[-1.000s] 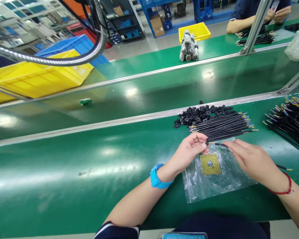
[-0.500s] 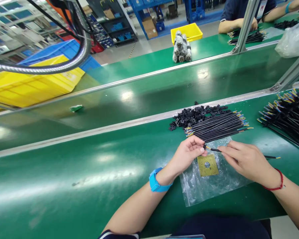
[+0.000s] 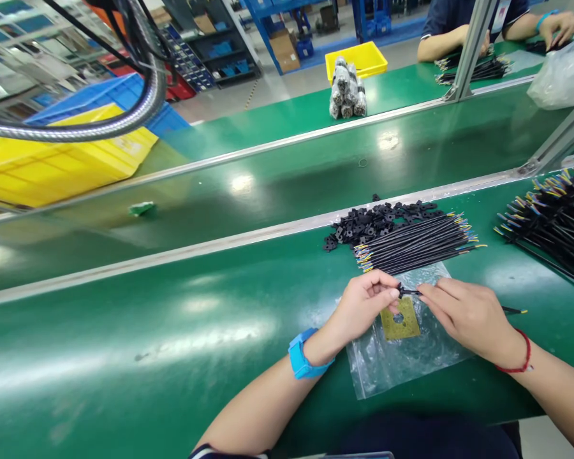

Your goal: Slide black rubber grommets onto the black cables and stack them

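My left hand (image 3: pixel 367 301) pinches a small black clip (image 3: pixel 400 290) between thumb and fingers. A black cable (image 3: pixel 513 310) runs under my right hand (image 3: pixel 471 311), whose fingers grip it close to the clip; its far end sticks out to the right. The cable's near end meets the clip, and its wire tips are hidden there. Below my hands a yellowish square plate with a round hole (image 3: pixel 402 322) lies on a clear plastic bag (image 3: pixel 387 373). Just beyond are a row of black cables (image 3: pixel 416 245) and a heap of black clips (image 3: pixel 358 226).
A larger cable pile (image 3: pixel 559 223) lies at the right. Past the metal rail (image 3: pixel 268 234) stand wrapped bundles (image 3: pixel 347 89), a yellow tray (image 3: pixel 375 60) and yellow crates (image 3: pixel 67 156). A co-worker's hands (image 3: pixel 559 29) are at the top right, near a plastic bag (image 3: pixel 562 80).
The clip and the cable end have come together, covering the yellow wire tips. The cable's far end has shifted left with my right hand. The co-worker's hand has come down to the bench.
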Demonstrator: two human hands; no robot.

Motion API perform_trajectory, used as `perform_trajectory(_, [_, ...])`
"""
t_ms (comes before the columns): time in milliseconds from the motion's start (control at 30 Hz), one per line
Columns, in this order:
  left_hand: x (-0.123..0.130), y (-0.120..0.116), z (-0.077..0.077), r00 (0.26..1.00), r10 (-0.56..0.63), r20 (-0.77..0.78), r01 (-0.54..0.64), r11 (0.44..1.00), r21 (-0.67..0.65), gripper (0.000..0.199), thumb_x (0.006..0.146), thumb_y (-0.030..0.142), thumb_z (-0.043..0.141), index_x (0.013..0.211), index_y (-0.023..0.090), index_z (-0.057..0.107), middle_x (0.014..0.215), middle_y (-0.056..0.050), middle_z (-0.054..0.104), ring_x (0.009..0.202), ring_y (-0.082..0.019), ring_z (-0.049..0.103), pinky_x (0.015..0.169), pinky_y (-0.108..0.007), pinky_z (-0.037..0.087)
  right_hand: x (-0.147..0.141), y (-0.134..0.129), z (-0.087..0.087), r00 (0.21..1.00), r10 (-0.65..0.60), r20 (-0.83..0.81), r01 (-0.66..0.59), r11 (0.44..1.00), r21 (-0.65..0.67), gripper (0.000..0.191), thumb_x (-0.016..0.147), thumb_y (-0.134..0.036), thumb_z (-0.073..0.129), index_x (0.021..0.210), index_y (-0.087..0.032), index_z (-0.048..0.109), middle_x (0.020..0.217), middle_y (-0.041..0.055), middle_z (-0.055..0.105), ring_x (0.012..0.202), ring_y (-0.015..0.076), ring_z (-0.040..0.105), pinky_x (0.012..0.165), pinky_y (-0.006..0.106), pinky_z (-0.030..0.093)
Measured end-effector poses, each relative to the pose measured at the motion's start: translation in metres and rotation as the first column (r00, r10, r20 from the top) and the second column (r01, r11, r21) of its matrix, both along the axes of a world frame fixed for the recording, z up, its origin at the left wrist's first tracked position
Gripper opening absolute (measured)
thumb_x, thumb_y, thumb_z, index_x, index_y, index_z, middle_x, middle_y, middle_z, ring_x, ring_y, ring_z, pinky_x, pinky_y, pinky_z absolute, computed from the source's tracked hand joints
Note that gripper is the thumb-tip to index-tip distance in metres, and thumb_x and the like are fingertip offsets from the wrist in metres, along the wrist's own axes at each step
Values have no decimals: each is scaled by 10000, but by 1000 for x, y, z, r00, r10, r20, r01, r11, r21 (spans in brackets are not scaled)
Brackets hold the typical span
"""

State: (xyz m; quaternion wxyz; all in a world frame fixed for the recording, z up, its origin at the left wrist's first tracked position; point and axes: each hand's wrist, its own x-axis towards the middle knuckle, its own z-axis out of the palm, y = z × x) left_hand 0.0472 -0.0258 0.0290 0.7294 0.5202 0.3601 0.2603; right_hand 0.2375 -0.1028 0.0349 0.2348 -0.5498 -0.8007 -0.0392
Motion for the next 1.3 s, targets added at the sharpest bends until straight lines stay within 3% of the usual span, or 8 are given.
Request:
perform_trajectory(167, [1, -6, 0, 999, -34, -28, 39, 976, 215, 181, 778, 316, 653, 836, 151, 605, 806, -32, 605, 642, -119, 625, 613, -251, 511, -1, 0, 10, 941, 12, -339, -135, 930, -342, 285, 948, -248, 356, 877, -197, 627, 716, 13, 623, 621, 116, 550, 583, 238, 408])
perform_trajectory(333, [0, -9, 1, 983, -64, -170, 154, 792, 591, 83, 835, 193, 569, 873, 171, 640, 824, -55, 635, 769, -150, 611, 701, -274, 497, -1, 3, 12, 880, -82, -468, -220, 803, -554, 318, 939, -288, 380, 695, -186, 557, 585, -27, 525, 539, 103, 464, 526, 221, 371])
perform_trajectory(467, [2, -11, 1, 968, -118, -220, 237, 712, 662, 124, 861, 179, 520, 919, 181, 630, 846, -59, 641, 818, -163, 598, 750, -296, 488, -2, 5, 7, 879, -67, -473, -254, 773, -582, 347, 941, -280, 368, 648, -183, 526, 570, -28, 508, 534, 102, 457, 521, 220, 374])
perform_trajectory(567, [3, -11, 2, 971, -104, -217, 223, 723, 654, 131, 860, 174, 505, 936, 186, 612, 886, -63, 625, 860, -168, 585, 791, -309, 479, -3, 6, 5, 890, -32, -456, -229, 832, -506, 294, 942, -255, 376, 741, -188, 580, 654, -10, 590, 599, 111, 527, 577, 227, 411])
perform_trajectory(800, [4, -13, 1, 991, -123, -58, 132, 972, 193, 228, 810, 350, 602, 915, 176, 499, 748, 8, 507, 642, -102, 507, 605, -229, 440, -2, 1, -1, 992, 66, -104, -66, 998, 7, 206, 918, -200, 431, 889, -166, 632, 705, 42, 621, 621, 132, 545, 606, 258, 399])
perform_trajectory(1133, [4, -13, 9, 968, -99, -232, 219, 784, 580, 135, 832, 233, 565, 951, 171, 564, 858, -39, 570, 768, -139, 541, 722, -280, 454, -1, 3, 8, 930, 48, -364, -205, 890, -407, 316, 964, -273, 360, 786, -194, 609, 708, -4, 635, 623, 104, 568, 579, 216, 432])
perform_trajectory(1233, [-4, 0, 15, 962, -108, -252, 226, 832, 506, 344, 814, 254, 586, 1135, 174, 491, 963, -65, 583, 796, -143, 555, 727, -289, 476, 30, 3, 15, 978, -50, -201, 18, 988, -156, 233, 939, -300, 425, 913, -204, 636, 871, 33, 686, 773, 140, 624, 695, 251, 460])
perform_trajectory(1300, [-16, 20, 17, 950, -41, -308, 195, 852, 486, 358, 814, 270, 573, 1145, 165, 486, 992, -75, 579, 823, -149, 554, 723, -289, 476, 73, 5, 21, 951, -303, -57, 308, 942, 134, 224, 908, -320, 485, 993, -175, 633, 953, 98, 678, 857, 184, 623, 718, 287, 441])
